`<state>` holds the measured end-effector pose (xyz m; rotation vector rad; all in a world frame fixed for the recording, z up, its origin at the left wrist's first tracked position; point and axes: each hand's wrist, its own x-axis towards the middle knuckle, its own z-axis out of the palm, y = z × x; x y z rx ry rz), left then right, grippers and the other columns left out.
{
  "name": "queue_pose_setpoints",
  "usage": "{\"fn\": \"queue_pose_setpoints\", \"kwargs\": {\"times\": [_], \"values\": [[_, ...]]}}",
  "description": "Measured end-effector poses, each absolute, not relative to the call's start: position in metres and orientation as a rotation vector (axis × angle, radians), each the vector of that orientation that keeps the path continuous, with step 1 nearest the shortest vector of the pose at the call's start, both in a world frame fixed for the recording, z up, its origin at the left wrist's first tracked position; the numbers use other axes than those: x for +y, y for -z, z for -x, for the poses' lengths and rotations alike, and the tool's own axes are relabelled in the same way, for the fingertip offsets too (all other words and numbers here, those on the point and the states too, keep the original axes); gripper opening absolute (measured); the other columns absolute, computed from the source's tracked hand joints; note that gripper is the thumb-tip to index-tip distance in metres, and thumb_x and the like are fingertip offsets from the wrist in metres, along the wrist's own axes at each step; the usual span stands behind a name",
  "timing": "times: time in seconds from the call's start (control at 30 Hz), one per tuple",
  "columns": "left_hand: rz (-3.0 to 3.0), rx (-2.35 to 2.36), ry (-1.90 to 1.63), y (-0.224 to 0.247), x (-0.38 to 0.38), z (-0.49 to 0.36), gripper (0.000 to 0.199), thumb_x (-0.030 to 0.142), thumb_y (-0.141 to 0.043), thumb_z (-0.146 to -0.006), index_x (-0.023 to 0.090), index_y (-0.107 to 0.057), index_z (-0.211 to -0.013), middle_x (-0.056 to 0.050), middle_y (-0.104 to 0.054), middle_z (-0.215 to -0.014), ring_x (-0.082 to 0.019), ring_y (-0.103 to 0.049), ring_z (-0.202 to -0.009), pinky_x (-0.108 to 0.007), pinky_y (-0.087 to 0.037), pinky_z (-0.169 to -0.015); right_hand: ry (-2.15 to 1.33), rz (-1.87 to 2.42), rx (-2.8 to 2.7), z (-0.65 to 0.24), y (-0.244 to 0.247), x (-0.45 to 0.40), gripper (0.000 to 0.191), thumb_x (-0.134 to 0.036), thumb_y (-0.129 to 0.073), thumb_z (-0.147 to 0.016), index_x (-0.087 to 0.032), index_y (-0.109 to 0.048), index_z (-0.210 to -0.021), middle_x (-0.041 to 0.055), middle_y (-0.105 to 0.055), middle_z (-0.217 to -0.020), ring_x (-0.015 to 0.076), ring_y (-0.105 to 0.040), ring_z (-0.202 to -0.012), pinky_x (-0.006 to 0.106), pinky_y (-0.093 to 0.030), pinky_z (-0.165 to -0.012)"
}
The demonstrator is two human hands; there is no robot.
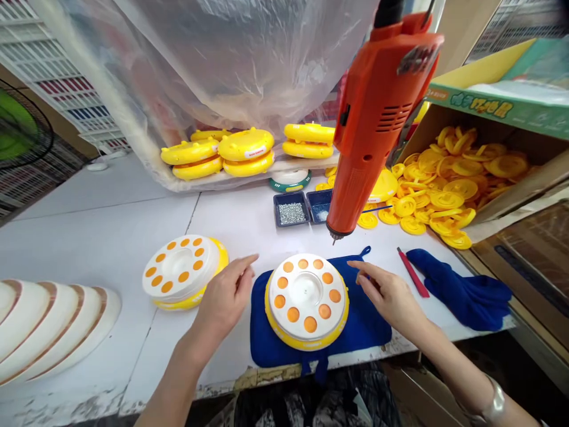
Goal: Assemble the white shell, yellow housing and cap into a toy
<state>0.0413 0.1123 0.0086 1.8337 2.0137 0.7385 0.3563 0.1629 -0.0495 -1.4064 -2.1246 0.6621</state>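
My left grip (224,299) and right grip (386,295) hang open and empty on either side of a round white-and-yellow disc (306,302), which lies on a blue cloth (364,329) between them; another disc (180,273) rests beyond my left grip.

Workshop: hanging electric drill (371,130), boxed yellow parts (444,184).

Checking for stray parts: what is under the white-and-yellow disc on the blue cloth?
The white-and-yellow disc sits on the blue cloth. Only its yellow rim shows at the edge; the cloth directly beneath is covered, so anything lying there cannot be seen.
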Motion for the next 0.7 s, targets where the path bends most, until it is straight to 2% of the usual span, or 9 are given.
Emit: {"fn": "queue_pose_setpoints", "kwargs": {"times": [0.03, 0.1, 0.17, 0.3, 0.37, 0.5, 0.63, 0.7], "values": [[-1.705, 2.018, -0.760, 0.003, 0.100, -0.034, 0.040, 0.037, -0.042, -0.094, 0.015, -0.065, -0.118, -0.009, -0.073, -0.097, -0.022, -0.070, -0.081, -0.034, -0.058, -0.071, -0.713, 1.421, -2.109, -0.358, 0.058, 0.164, 0.035, -0.026, -0.046, -0.095, -0.018, -0.063, -0.125, 0.0068, -0.076, -0.097, 0.0165, -0.069, -0.061, 0.028, -0.054, -0.057], [-1.461, 1.932, -0.746, 0.030, 0.077, -0.028, 0.043, 0.044, -0.043, -0.092, 0.015, -0.063, -0.118, -0.010, -0.072, -0.098, -0.021, -0.070, -0.072, -0.033, -0.059, -0.062, -0.834, 1.400, -2.084, -0.358, 0.072, 0.167, 0.036, -0.026, -0.046, -0.095, -0.019, -0.061, -0.126, 0.0065, -0.074, -0.099, 0.0156, -0.067, -0.061, 0.029, -0.056, -0.059], [-1.272, 1.848, -0.743, 0.052, 0.062, -0.034, 0.045, 0.046, -0.042, -0.094, 0.016, -0.060, -0.122, -0.011, -0.072, -0.104, -0.022, -0.070, -0.076, -0.032, -0.059, -0.057, -0.900, 1.371, -2.062, -0.354, 0.082, 0.169, 0.036, -0.027, -0.045, -0.096, -0.020, -0.058, -0.128, 0.0070, -0.073, -0.102, 0.0163, -0.068, -0.066, 0.031, -0.058, -0.063], [-1.211, 1.842, -0.878, 0.070, 0.053, -0.052, 0.045, 0.047, -0.043, -0.095, 0.017, -0.058, -0.125, -0.015, -0.067, -0.124, -0.026, -0.069, -0.101, -0.036, -0.061, -0.070, -0.893, 1.342, -2.051, -0.345, 0.085, 0.169, 0.037, -0.028, -0.046, -0.096, -0.020, -0.055, -0.131, 0.0115, -0.067, -0.118, 0.0202, -0.069, -0.087, 0.034, -0.059, -0.070], [-1.206, 1.841, -0.912, 0.069, 0.055, -0.058, 0.048, 0.049, -0.043, -0.096, 0.016, -0.056, -0.128, -0.016, -0.064, -0.128, -0.027, -0.067, -0.107, -0.037, -0.061, -0.076, -0.890, 1.292, -2.036, -0.341, 0.082, 0.167, 0.038, -0.028, -0.046, -0.096, -0.020, -0.053, -0.132, 0.0127, -0.062, -0.125, 0.0214, -0.068, -0.097, 0.035, -0.059, -0.075], [-1.171, 1.811, -0.900, 0.065, 0.058, -0.059, 0.054, 0.054, -0.040, -0.095, 0.014, -0.056, -0.129, -0.016, -0.064, -0.128, -0.027, -0.068, -0.105, -0.039, -0.061, -0.077, -0.880, 1.218, -1.993, -0.337, 0.080, 0.165, 0.038, -0.029, -0.043, -0.099, -0.022, -0.051, -0.135, 0.0128, -0.059, -0.129, 0.0221, -0.064, -0.109, 0.038, -0.057, -0.089], [-1.081, 1.888, -0.932, 0.073, 0.053, -0.050, 0.060, 0.061, -0.046, -0.089, 0.016, -0.056, -0.126, -0.014, -0.068, -0.122, -0.028, -0.071, -0.099, -0.037, -0.062, -0.074, -0.757, 1.321, -1.925, -0.363, 0.079, 0.180, 0.038, -0.030, -0.040, -0.099, -0.018, -0.051, -0.134, 0.0141, -0.061, -0.124, 0.0206, -0.066, -0.104, 0.035, -0.057, -0.084], [-1.071, 1.941, -0.928, 0.082, 0.052, -0.042, 0.061, 0.066, -0.051, -0.083, 0.019, -0.060, -0.120, -0.012, -0.073, -0.110, -0.028, -0.073, -0.088, -0.038, -0.062, -0.070, -0.655, 1.418, -1.892, -0.387, 0.074, 0.197, 0.038, -0.029, -0.042, -0.098, -0.016, -0.052, -0.131, 0.0151, -0.061, -0.124, 0.0205, -0.067, -0.098, 0.035, -0.057, -0.081]]}}
